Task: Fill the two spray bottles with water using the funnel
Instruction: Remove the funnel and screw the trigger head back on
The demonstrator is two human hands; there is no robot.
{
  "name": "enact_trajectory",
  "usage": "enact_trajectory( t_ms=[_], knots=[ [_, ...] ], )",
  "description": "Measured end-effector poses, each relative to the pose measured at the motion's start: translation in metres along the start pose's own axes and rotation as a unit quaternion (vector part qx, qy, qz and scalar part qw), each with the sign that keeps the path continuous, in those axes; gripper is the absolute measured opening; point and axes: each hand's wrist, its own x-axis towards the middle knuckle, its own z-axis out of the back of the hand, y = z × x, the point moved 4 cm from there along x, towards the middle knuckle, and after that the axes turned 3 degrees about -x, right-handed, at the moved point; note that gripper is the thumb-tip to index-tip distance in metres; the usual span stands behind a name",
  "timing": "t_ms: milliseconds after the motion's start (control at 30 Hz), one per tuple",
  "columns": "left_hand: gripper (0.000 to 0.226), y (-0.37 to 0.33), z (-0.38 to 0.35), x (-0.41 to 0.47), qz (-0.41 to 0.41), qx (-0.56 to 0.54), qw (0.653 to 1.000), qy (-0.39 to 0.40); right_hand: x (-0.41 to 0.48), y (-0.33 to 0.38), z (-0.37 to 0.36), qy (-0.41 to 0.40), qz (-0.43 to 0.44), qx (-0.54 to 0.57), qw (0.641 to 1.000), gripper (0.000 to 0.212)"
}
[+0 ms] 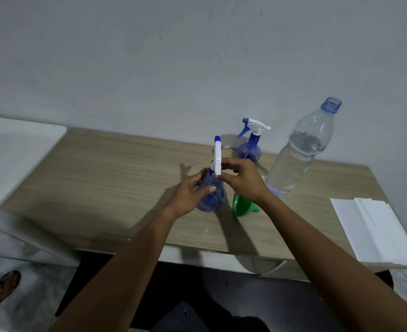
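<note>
A blue spray bottle stands on the wooden table in front of me. My left hand grips its round body from the left. My right hand pinches its white spray head at the neck. A second blue spray bottle with its white trigger head on stands farther back by the wall. The green funnel lies on its side on the table just under my right wrist. A large clear water bottle, uncapped and partly full, stands to the right.
Folded white paper towels lie at the table's right front corner. A white surface adjoins the table on the left. A sandalled foot shows on the tiled floor at lower left. The wall runs close behind the table.
</note>
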Motion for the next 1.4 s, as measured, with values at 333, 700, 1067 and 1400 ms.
enact_trajectory(
  t_ms=[333,700,1067,1400],
  knots=[
    [0.051,0.001,0.0,0.002,-0.015,0.007,1.0,-0.006,-0.001,-0.001,-0.01,-0.081,-0.045,0.024,0.995,0.03],
    [0.055,-0.002,0.0,0.003,-0.016,-0.007,1.0,0.004,-0.011,-0.006,0.002,-0.033,-0.039,0.071,0.996,0.028],
    [0.054,-0.001,0.001,0.004,-0.01,-0.001,1.0,0.007,0.0,0.001,-0.001,0.037,-0.03,0.015,0.999,0.022],
    [0.055,-0.001,0.002,0.003,0.008,-0.004,1.0,0.007,0.002,0.0,-0.006,-0.012,-0.046,0.041,0.998,0.032]
  ],
)
